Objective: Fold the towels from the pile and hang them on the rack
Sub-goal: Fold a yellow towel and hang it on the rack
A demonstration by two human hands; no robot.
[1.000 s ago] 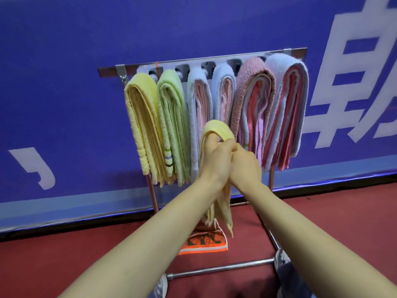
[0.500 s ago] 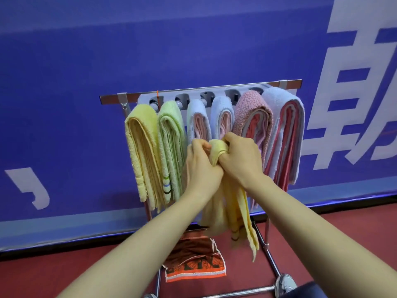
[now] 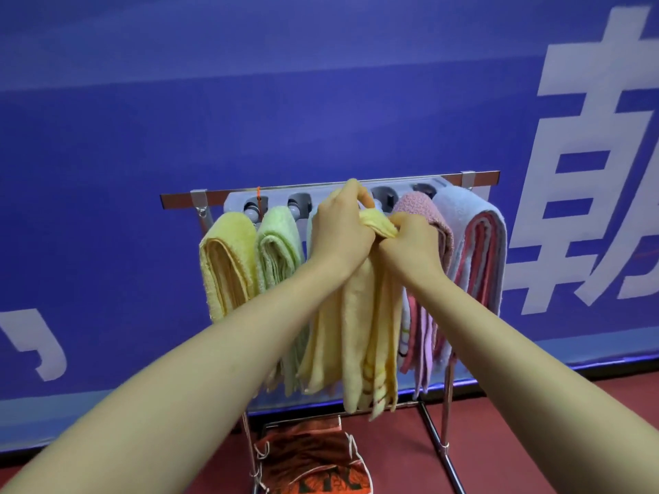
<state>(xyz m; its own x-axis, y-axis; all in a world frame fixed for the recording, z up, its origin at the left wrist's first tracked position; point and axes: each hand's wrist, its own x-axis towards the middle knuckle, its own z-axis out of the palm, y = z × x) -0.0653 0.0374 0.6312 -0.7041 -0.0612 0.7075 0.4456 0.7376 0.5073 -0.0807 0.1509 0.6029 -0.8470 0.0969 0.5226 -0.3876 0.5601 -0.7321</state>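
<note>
Two bare forearms reach in from the bottom corners and meet at the middle of the rack.

Left hand (image 3: 340, 229): fingers curled over the top fold of the folded yellow towel (image 3: 367, 333), gripping it from the left. The fingertips are up at the level of the top bar.

Right hand (image 3: 410, 244): touching the left hand, fingers and thumb bunched tight on the same fold from the right, with a bit of yellow edge poking out between the two hands.

The towel hangs straight down from both hands in several layers, with red stripes near its lower end. Its fold sits at the top of the rack (image 3: 178, 200), in the slot between the green towel (image 3: 281, 240) and the pink fuzzy towel (image 3: 420, 206). The hands cover the peg, so I can't tell whether it's already on.

Also on the rack are a hung yellow towel (image 3: 228, 251) at far left, just beside the green one, and a light blue towel (image 3: 460, 208) with pink layers inside at far right. Other cloth behind the held towel is mostly hidden.

An orange bag (image 3: 313, 458) lies on the red floor (image 3: 552, 422) between the rack's legs.

Behind it all is a blue banner (image 3: 249, 119) with big white characters.
</note>
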